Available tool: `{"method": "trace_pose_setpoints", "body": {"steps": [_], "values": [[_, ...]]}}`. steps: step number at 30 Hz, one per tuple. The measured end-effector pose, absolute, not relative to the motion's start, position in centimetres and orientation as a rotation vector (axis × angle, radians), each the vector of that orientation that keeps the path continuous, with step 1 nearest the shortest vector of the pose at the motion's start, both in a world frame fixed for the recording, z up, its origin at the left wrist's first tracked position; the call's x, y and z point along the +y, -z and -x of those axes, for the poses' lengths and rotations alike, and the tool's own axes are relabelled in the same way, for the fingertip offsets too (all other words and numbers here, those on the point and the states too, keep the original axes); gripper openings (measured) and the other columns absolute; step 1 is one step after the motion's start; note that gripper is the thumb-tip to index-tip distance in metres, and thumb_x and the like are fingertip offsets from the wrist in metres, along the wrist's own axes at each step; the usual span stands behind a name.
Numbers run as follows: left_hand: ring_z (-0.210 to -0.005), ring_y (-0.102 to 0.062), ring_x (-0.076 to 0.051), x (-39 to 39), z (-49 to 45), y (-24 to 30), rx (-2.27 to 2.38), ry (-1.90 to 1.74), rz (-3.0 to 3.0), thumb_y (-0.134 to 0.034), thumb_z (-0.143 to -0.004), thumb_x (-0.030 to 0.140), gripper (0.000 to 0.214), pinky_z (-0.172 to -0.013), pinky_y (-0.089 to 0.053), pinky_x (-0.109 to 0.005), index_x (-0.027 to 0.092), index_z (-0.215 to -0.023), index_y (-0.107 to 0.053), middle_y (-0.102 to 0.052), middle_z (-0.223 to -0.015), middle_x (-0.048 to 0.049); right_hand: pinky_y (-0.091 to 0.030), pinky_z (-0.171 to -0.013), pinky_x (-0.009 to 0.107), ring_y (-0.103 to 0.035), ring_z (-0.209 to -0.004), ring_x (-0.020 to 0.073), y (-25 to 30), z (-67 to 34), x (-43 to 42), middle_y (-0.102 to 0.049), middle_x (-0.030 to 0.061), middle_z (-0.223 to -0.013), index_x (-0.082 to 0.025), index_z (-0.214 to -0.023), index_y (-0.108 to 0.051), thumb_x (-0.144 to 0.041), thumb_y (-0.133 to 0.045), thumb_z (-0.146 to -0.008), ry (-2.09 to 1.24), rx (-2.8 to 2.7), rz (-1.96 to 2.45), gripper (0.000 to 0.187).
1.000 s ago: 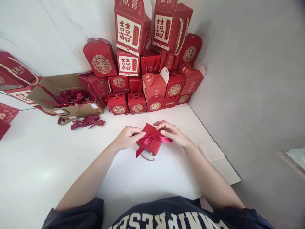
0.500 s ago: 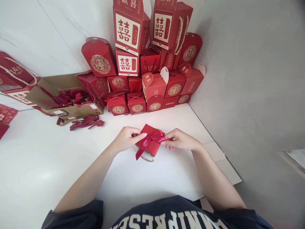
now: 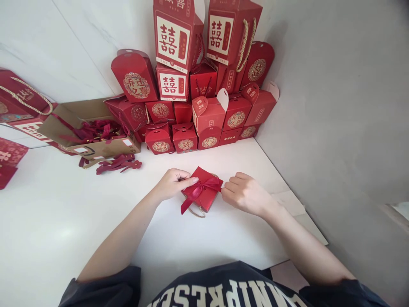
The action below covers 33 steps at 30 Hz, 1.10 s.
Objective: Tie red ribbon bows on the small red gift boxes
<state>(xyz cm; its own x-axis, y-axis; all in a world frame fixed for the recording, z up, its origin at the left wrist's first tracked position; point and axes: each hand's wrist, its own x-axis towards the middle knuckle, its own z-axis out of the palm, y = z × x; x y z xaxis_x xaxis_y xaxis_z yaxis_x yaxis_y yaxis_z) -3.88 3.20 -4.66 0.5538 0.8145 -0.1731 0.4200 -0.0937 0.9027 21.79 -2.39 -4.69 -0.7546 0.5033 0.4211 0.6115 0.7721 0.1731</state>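
Note:
A small red gift box point(image 3: 207, 201) lies on the white table in front of me. Dark red satin ribbon point(image 3: 193, 195) is tied in a bow on its top, one tail hanging over the near left edge. A twisted cord handle point(image 3: 196, 214) sticks out at the near side. My left hand point(image 3: 176, 184) grips the left corner of the box, thumb on top beside the knot; its other fingers are partly hidden. At the right corner, my right hand point(image 3: 244, 194) is closed around the ribbon's right side, knuckles up, hiding the end.
Red wedding gift boxes point(image 3: 185, 140) are stacked against the back wall. To the left stands an open cardboard box point(image 3: 105, 147) full of dark red ribbons, with more ribbon pieces point(image 3: 118, 164) before it. A grey wall point(image 3: 319, 106) rises on the right.
My right hand has turned knuckles up and moved slightly right, drawing the ribbon's right side tighter against the box. My left hand keeps its place on the left corner.

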Motion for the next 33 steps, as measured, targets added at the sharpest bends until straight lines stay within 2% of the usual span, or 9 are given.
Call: {"method": "trace_pose_setpoints", "body": {"steps": [6, 14, 16, 18, 20, 23, 28, 30, 33], "values": [[-0.053, -0.021, -0.007, 2.9, 3.6, 4.4, 1.044, -0.449, -1.748, -0.058, -0.085, 0.047, 0.054, -0.051, -0.019, -0.024, 0.017, -0.054, -0.026, -0.020, -0.056, 0.0051, -0.024, -0.061, 0.034, -0.038, -0.059, 0.0167, 5.8, -23.3, -3.1, -0.051, 0.0028, -0.060, -0.019, -0.063, -0.051, -0.002, -0.041, -0.091, 0.287, -2.629, 0.922, 0.035], [-0.052, -0.025, -0.007, 2.8, 3.4, 4.5, 1.073, -0.438, -1.730, -0.057, -0.085, 0.049, 0.053, -0.051, -0.022, -0.023, 0.017, -0.053, -0.031, -0.024, -0.054, 0.0056, -0.029, -0.063, 0.033, -0.046, -0.063, 0.0170, 8.1, -23.5, -3.9, -0.056, 0.0035, -0.064, -0.017, -0.068, -0.056, -0.007, -0.045, -0.092, 0.298, -2.557, 1.133, 0.029], [-0.051, -0.025, -0.007, 2.6, 3.2, 4.3, 1.089, -0.438, -1.741, -0.058, -0.084, 0.050, 0.052, -0.049, -0.021, -0.023, 0.017, -0.054, -0.032, -0.025, -0.054, 0.0058, -0.033, -0.066, 0.033, -0.052, -0.069, 0.0184, 7.9, -23.7, -4.1, -0.061, 0.0047, -0.071, -0.017, -0.076, -0.060, -0.011, -0.046, -0.093, 0.017, -2.542, 1.216, 0.023], [-0.051, -0.026, -0.007, 2.3, 3.0, 4.0, 1.121, -0.432, -1.773, -0.061, -0.081, 0.052, 0.052, -0.048, -0.021, -0.022, 0.017, -0.054, -0.035, -0.027, -0.053, 0.0057, -0.039, -0.074, 0.034, -0.058, -0.081, 0.0202, 7.4, -24.0, -4.3, -0.067, 0.0064, -0.087, -0.018, -0.094, -0.062, -0.016, -0.050, -0.091, -0.472, -2.443, 1.252, 0.013], [-0.051, -0.028, -0.007, 2.0, 2.9, 3.8, 1.165, -0.431, -1.816, -0.062, -0.079, 0.055, 0.052, -0.048, -0.022, -0.022, 0.016, -0.054, -0.037, -0.030, -0.052, 0.0056, -0.044, -0.082, 0.034, -0.061, -0.092, 0.0209, 6.7, -24.2, -4.4, -0.068, 0.0073, -0.102, -0.019, -0.108, -0.060, -0.022, -0.051, -0.092, -1.055, -2.219, 1.191, 0.019], [-0.050, -0.028, -0.007, 1.6, 2.9, 3.7, 1.222, -0.433, -1.875, -0.062, -0.078, 0.057, 0.053, -0.048, -0.023, -0.022, 0.017, -0.054, -0.037, -0.030, -0.051, 0.0057, -0.047, -0.085, 0.034, -0.064, -0.095, 0.0213, 6.2, -24.3, -4.2, -0.069, 0.0088, -0.103, -0.018, -0.108, -0.061, -0.041, -0.045, -0.096, -1.698, -1.818, 0.989, 0.031], [-0.050, -0.028, -0.007, 1.5, 2.9, 4.0, 1.241, -0.422, -1.903, -0.062, -0.078, 0.057, 0.053, -0.048, -0.023, -0.022, 0.017, -0.054, -0.037, -0.030, -0.051, 0.0058, -0.048, -0.071, 0.032, -0.067, -0.074, 0.0202, 6.9, -22.6, -3.6, -0.070, 0.0107, -0.078, -0.013, -0.086, -0.068, -0.070, -0.016, -0.092, -1.999, -1.369, 1.003, 0.077], [-0.050, -0.028, -0.007, 1.5, 2.9, 4.0, 1.230, -0.439, -1.905, -0.062, -0.078, 0.057, 0.052, -0.048, -0.023, -0.022, 0.017, -0.054, -0.038, -0.031, -0.051, 0.0057, -0.048, -0.068, 0.032, -0.065, -0.067, 0.0193, 7.1, -21.8, -3.4, -0.068, 0.0087, -0.068, -0.013, -0.080, -0.068, -0.073, -0.027, -0.090, -2.023, -1.277, 1.050, 0.072], [-0.050, -0.030, -0.008, 1.7, 2.9, 4.1, 1.177, -0.445, -1.876, -0.060, -0.080, 0.055, 0.050, -0.048, -0.023, -0.022, 0.016, -0.055, -0.042, -0.034, -0.052, 0.0050, -0.046, -0.066, 0.029, -0.059, -0.058, 0.0152, 7.0, -21.1, -3.5, -0.063, 0.0027, -0.060, -0.016, -0.072, -0.063, -0.061, -0.058, -0.084, -1.878, -1.301, 1.079, 0.047]]}}
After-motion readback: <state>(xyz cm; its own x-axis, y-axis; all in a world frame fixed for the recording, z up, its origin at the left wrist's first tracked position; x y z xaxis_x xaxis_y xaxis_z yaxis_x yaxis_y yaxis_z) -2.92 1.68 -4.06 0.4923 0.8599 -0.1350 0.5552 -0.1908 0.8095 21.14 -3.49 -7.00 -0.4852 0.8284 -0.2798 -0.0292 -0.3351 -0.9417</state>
